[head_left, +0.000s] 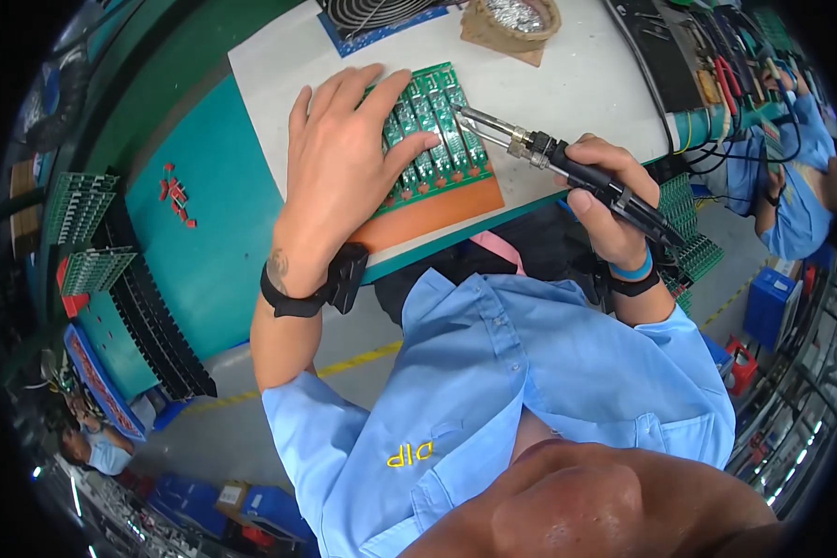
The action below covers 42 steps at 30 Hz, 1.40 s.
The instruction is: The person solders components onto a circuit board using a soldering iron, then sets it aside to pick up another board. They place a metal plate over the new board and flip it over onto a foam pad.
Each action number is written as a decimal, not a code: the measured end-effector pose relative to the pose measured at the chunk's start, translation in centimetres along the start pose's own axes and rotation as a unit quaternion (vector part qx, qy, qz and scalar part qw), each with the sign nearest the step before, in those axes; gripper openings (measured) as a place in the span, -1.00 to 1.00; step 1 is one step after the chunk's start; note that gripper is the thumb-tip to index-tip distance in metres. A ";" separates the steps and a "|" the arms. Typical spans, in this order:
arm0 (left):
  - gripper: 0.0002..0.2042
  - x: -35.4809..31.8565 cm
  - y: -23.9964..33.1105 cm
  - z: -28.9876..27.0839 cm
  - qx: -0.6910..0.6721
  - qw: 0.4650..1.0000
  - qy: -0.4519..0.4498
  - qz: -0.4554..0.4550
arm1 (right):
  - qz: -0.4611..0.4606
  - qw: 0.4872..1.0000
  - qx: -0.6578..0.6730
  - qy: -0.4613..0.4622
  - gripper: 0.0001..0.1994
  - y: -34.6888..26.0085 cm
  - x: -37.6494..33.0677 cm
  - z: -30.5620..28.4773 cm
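A panel of green circuit boards (pixel 452 139), split into several long strips, lies on an orange mat (pixel 437 216) over a white sheet. Across its left part rests my left hand (pixel 339 139), fingers spread and thumb stretched over the strips. My right hand (pixel 614 191) is closed round the black handle of a soldering iron (pixel 539 149). The iron slants up to the left, and its metal tip is over the right-hand strips of the panel. Whether the tip touches the board I cannot tell. My left hand hides the panel's left side.
A round black grille (pixel 372 14) and a brown box of silvery metal shavings (pixel 523 17) stand at the back. Small red parts (pixel 177 197) lie on the green bench at left, near upright boards (pixel 82 206) and a black slotted rack (pixel 149 302). Tools (pixel 724 79) fill the right.
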State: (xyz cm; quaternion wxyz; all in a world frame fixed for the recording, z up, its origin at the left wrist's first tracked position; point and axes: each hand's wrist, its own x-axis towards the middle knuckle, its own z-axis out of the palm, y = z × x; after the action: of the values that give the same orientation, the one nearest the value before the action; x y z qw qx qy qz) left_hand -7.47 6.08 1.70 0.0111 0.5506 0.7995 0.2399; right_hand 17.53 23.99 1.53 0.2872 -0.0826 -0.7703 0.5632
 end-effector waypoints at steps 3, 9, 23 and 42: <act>-0.42 -0.3 -0.1 -0.4 -0.007 1.000 0.004 0.001 | -0.029 0.997 -0.013 -0.064 -0.58 0.0 0.0 0.0; -0.44 -0.4 -0.2 -1.1 -0.001 1.000 0.012 0.022 | -0.027 0.994 -0.035 -0.095 -0.58 0.4 0.9 1.2; -0.51 -0.7 -0.6 -0.6 -0.013 1.000 0.002 -0.003 | -0.007 0.994 -0.051 -0.095 -0.58 1.3 1.9 2.2; -0.52 -0.8 -0.5 -0.7 -0.010 1.000 0.007 -0.003 | 0.001 0.993 -0.052 -0.107 -0.56 1.0 2.1 2.2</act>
State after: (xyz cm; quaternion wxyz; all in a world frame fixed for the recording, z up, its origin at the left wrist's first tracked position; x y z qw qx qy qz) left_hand -7.75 4.99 1.91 0.0122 0.5460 0.7990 0.2516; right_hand 14.46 23.47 0.92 0.1984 -0.0374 -0.8247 0.5283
